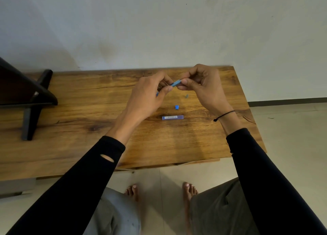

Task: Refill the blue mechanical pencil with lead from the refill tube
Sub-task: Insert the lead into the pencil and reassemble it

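Observation:
The blue mechanical pencil (pixel 175 83) is held above the wooden table (pixel 88 132), tilted up to the right. My left hand (pixel 150 95) grips its lower part, hiding most of the barrel. My right hand (pixel 203 88) pinches its upper end between thumb and fingers. Any lead in those fingers is too small to see. The purple refill tube (pixel 172 117) lies flat on the table below my hands. A small blue cap (pixel 176 107) sits just above the tube. A tiny grey cap piece (pixel 186 95) stands on the table under my right hand.
A dark stand with angled legs (pixel 33 100) occupies the table's left end. The table's right edge (pixel 251 111) is close to my right wrist. A grey wall rises behind the table. My bare feet and a tiled floor show below the front edge.

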Tool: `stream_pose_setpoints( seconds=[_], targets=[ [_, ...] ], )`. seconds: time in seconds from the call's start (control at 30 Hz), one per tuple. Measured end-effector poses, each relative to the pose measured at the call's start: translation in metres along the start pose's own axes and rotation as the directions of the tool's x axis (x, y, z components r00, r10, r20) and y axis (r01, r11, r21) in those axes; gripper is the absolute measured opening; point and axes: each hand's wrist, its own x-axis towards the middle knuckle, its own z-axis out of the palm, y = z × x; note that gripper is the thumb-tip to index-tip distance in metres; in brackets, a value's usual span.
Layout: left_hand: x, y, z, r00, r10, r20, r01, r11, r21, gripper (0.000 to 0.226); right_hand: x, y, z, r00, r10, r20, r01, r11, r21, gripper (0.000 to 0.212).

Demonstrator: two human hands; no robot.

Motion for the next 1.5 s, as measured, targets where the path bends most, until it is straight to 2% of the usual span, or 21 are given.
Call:
stream_pose_setpoints(
  seconds=[0.13, 0.33, 0.43, 0.5, 0.57, 0.63, 0.67, 0.77, 0.9, 0.97, 1.0, 1.07, 1.13, 1.2, 1.3, 1.5],
  targets=[
    [-0.001, 0.002, 0.000, 0.999, 0.032, -0.011, -0.031, 0.999, 0.033, 0.012, -0.002, -0.002, 0.001, 0.999, 0.036, 0.011, -0.037, 0.998, 0.047, 0.016],
    [-0.002, 0.002, 0.001, 0.998, 0.052, -0.036, -0.048, 0.995, 0.087, 0.012, -0.003, -0.003, 0.001, 0.998, 0.054, 0.039, -0.057, 0.993, 0.105, 0.013],
    [0.000, 0.002, 0.002, 0.998, 0.042, -0.049, -0.039, 0.997, 0.070, 0.014, -0.001, -0.002, -0.004, 0.996, 0.054, 0.065, -0.061, 0.991, 0.116, 0.030],
    [0.001, 0.001, 0.002, 0.998, 0.036, -0.048, -0.034, 0.998, 0.057, 0.015, 0.000, 0.002, -0.009, 0.997, 0.068, 0.037, -0.069, 0.998, 0.015, 0.037],
    [0.001, 0.000, 0.003, 0.999, 0.022, -0.046, -0.020, 0.999, 0.048, 0.014, -0.001, 0.009, -0.015, 0.999, 0.053, -0.003, -0.052, 0.956, -0.288, 0.039],
    [0.001, 0.000, 0.002, 0.999, 0.014, -0.046, -0.012, 0.999, 0.045, 0.013, -0.004, 0.018, -0.015, 0.997, 0.060, 0.051, -0.015, 0.781, -0.624, 0.044],
    [0.000, 0.000, 0.002, 0.999, 0.014, -0.047, -0.012, 0.999, 0.043, 0.013, -0.006, 0.022, -0.013, 0.992, 0.089, 0.091, 0.002, 0.703, -0.711, 0.047],
    [0.001, -0.002, 0.002, 0.999, 0.013, -0.050, -0.010, 0.999, 0.048, 0.014, -0.007, 0.030, -0.008, 0.980, 0.128, 0.153, 0.035, 0.646, -0.763, 0.047],
    [0.000, -0.004, 0.003, 0.999, 0.005, -0.036, -0.003, 0.998, 0.060, 0.015, -0.006, 0.032, -0.005, 0.981, 0.094, 0.172, 0.089, 0.570, -0.817, 0.025],
    [0.000, -0.004, 0.002, 1.000, 0.007, -0.028, -0.006, 0.998, 0.057, 0.015, -0.007, 0.033, -0.004, 0.984, 0.072, 0.162, 0.097, 0.548, -0.831, 0.021],
    [0.000, -0.004, 0.002, 1.000, 0.008, -0.024, -0.006, 0.998, 0.059, 0.015, -0.006, 0.032, -0.004, 0.986, 0.066, 0.150, 0.088, 0.563, -0.822, 0.020],
    [-0.001, -0.004, 0.001, 1.000, 0.009, -0.017, -0.008, 0.998, 0.062, 0.014, -0.003, 0.027, -0.005, 0.995, 0.053, 0.081, 0.021, 0.698, -0.716, 0.021],
    [-0.001, -0.003, 0.000, 1.000, 0.013, -0.013, -0.012, 0.998, 0.060, 0.014, 0.000, 0.017, -0.008, 0.999, 0.041, -0.026, -0.049, 0.885, -0.464, 0.018],
    [-0.001, -0.002, 0.000, 1.000, 0.015, -0.009, -0.014, 0.998, 0.057, 0.013, 0.001, 0.010, -0.011, 0.997, 0.030, -0.073, -0.044, 0.979, -0.201, 0.010],
    [-0.002, -0.002, 0.001, 1.000, 0.015, -0.003, -0.014, 0.998, 0.058, 0.013, -0.002, 0.004, -0.010, 0.999, -0.002, -0.053, -0.002, 0.997, -0.081, 0.014],
    [-0.002, -0.002, 0.001, 1.000, 0.007, 0.005, -0.007, 0.997, 0.071, 0.014, -0.001, 0.000, -0.008, 0.999, -0.048, 0.021, 0.050, 0.993, -0.108, 0.015]
  ],
)
